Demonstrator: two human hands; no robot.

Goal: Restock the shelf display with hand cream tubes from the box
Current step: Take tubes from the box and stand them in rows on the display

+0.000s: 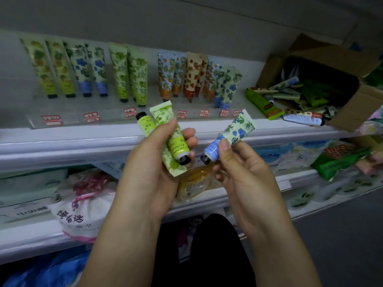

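My left hand [153,162] grips two green hand cream tubes [173,141], crossed over each other, one cap up and one cap down. My right hand [240,168] pinches a blue-flowered tube [234,133] near its black cap, the crimped end pointing up and right. Both hands hover in front of the white shelf [68,139]. On that shelf stand rows of upright tubes [128,73], caps down, in yellow, blue, green, orange and red prints. A cardboard box [348,104] lies tipped open at the shelf's right end, with several tubes spilling out [263,104].
Red price tags [91,117] line the shelf's front strip. Lower shelves hold bagged goods: a white bag with pink print [83,206], a yellow packet [194,183] and green packs [339,158]. A dark garment [209,251] fills the bottom centre.
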